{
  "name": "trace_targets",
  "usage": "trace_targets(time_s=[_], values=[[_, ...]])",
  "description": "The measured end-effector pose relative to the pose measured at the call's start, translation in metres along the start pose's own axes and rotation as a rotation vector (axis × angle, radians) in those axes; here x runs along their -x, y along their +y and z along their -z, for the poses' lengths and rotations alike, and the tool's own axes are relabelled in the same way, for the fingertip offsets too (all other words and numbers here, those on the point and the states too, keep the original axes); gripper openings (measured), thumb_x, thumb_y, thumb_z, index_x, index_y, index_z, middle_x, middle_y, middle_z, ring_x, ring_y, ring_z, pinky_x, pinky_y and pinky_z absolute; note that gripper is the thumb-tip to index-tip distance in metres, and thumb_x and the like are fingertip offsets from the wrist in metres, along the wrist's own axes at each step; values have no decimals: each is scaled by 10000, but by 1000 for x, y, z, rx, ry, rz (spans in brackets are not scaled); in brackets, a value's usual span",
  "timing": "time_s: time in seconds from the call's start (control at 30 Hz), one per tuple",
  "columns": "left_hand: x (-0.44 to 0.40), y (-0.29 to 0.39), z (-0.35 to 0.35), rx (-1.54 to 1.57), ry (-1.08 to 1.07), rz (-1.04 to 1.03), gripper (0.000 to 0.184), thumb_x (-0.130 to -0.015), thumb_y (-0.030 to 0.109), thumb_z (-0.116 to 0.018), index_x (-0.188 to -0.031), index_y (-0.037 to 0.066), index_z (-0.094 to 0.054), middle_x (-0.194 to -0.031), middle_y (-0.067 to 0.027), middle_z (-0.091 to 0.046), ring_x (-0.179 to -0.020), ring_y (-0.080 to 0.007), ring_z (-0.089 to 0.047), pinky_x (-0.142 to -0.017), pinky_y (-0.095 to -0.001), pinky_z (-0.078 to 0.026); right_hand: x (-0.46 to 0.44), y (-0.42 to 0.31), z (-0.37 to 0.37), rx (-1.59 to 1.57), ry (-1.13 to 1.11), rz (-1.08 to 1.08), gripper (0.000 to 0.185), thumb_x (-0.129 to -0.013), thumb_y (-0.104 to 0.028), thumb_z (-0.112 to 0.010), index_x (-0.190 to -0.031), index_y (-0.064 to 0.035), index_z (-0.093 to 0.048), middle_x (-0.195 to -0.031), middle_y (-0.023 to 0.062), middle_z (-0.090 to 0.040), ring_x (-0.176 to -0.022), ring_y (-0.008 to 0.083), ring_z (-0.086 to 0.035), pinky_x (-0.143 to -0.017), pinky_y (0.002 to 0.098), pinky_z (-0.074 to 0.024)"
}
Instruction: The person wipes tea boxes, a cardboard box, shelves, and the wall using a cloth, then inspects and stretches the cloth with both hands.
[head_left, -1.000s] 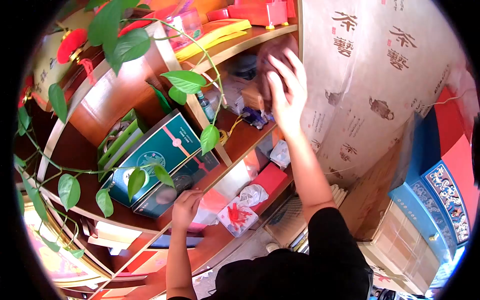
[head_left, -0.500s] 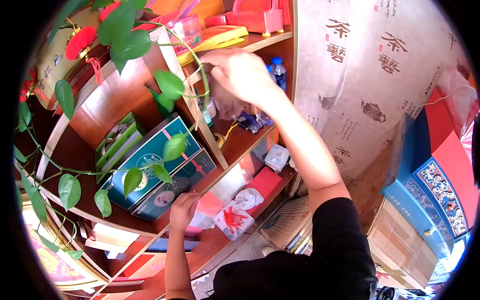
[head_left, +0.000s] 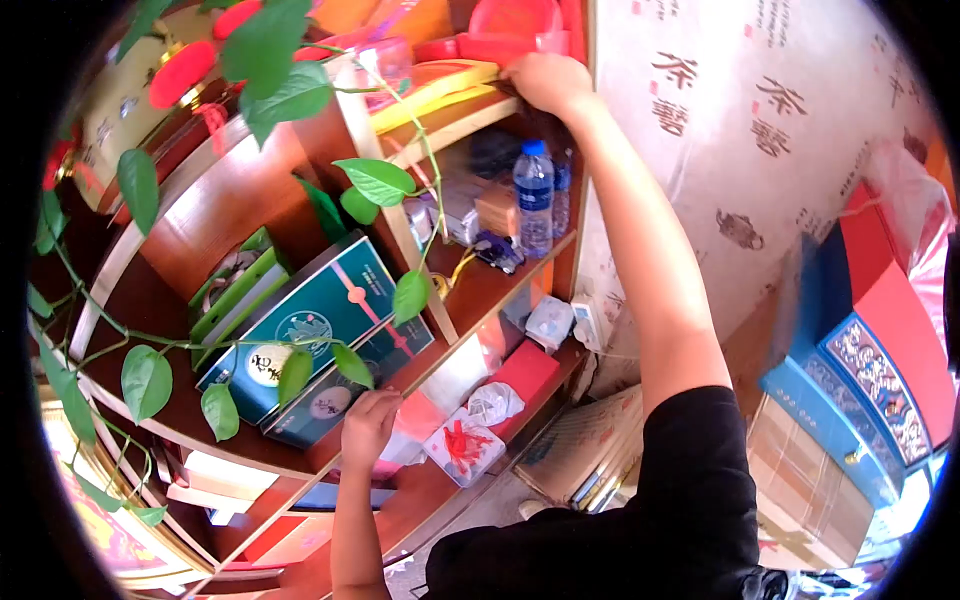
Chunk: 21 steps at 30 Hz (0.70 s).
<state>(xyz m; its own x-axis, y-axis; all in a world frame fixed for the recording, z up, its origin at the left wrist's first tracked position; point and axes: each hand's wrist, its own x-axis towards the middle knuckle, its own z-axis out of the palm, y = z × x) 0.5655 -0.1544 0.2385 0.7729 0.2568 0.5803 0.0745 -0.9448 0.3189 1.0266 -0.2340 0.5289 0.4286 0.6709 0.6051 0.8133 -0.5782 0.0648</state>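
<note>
My right hand [head_left: 550,82] is raised to the right end of the upper shelf board [head_left: 450,130]. Its fingers are closed on a dark brown cloth [head_left: 530,112], of which only a little shows under the hand. Just below stand water bottles with blue caps, the front water bottle [head_left: 535,200] upright near the shelf's right side. Lower left, my left hand [head_left: 369,428] has its fingers bent over the front edge of a lower shelf [head_left: 405,388], beside the teal gift boxes [head_left: 310,325].
A trailing plant [head_left: 150,380] hangs across the left side. Yellow packets [head_left: 440,85] and a red box [head_left: 510,40] lie on the upper shelf. Below are a white box with red pieces [head_left: 465,448] and a red box. Blue cartons [head_left: 840,390] stand at right.
My right hand has moved up and right with the cloth, from inside the compartment to the upper board's end. The bottles show more fully now. My left hand stays on the shelf edge.
</note>
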Motion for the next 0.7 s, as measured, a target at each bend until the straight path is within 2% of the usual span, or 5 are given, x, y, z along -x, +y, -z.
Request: trace_targets(time_s=[0.07,0.13,0.43,0.6,0.7], values=[[0,1,-2,13,-3,-4,126,-780,-28,-696,-904,-5,-694,-942,-133,-694,-930,-306,-682,-794,-378,-558,-12,-3,-8,24,-37,-42,323,-936,-300,-466,-1131,-276,-723,-1111,73,-711,-1019,282,-682,-860,443,-543],[1,2,-3,23,-1,-2,120,-788,-24,-696,-907,-7,-695,-940,-135,-694,-929,-307,-681,-795,-378,-555,9,-13,19,-67,-59,6,377,-916,-223,-440,-1110,-60,-720,-1137,164,-697,-1057,313,-680,-878,452,-540],[2,-1,0,15,17,-5,137,-791,-15,-698,-928,-1,-701,-970,-134,-697,-941,-309,-679,-821,-381,-550,62,42,-17,-188,632,64,229,-869,-196,-529,-868,-135,-750,-869,117,-722,-802,313,-699,-720,417,-565],[6,-5,-2,22,-7,25,133,-797,-5,-694,-929,4,-707,-969,-126,-697,-952,-300,-678,-827,-379,-551,85,55,-20,-1002,1047,-500,305,-860,-45,-440,-963,-46,-727,-934,166,-711,-900,345,-668,-847,410,-507],[4,-3,-1,8,-5,27,129,-798,-1,-695,-926,5,-709,-966,-122,-696,-949,-295,-678,-824,-376,-551,69,71,-38,-600,1118,-167,300,-865,-49,-456,-1031,-37,-706,-1020,157,-690,-984,338,-640,-883,408,-499]])
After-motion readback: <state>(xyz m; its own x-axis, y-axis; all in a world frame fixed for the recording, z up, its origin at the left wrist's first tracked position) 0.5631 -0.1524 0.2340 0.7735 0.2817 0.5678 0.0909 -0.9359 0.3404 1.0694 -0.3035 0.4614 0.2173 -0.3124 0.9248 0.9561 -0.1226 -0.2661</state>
